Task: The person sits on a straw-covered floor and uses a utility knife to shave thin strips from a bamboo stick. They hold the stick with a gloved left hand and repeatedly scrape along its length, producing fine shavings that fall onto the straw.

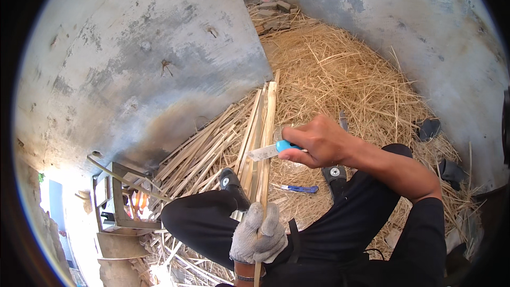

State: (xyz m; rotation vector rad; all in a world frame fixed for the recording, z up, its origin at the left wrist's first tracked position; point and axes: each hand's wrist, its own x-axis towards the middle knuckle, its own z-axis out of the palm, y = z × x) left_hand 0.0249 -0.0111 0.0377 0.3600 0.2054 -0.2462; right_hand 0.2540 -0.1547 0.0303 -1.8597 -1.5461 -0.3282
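Note:
My left hand (258,236), in a grey work glove, is closed around a thin pale split-wood or bamboo strip (257,272) at my lap. The strip runs away from me, toward longer pale slats (270,109) on the floor. My bare right hand (320,141) grips a knife (263,152) with a bright blue handle. Its broad, worn blade points left, over the slats and beyond my gloved hand. From this angle I cannot tell whether blade and strip touch.
A blue box cutter (300,188) lies between my black shoes. Split strips (199,151) are stacked left, against a worn wall (159,48). Straw-like shavings (340,69) cover the floor ahead. A wooden frame (114,202) stands left; dark scraps (429,129) lie right.

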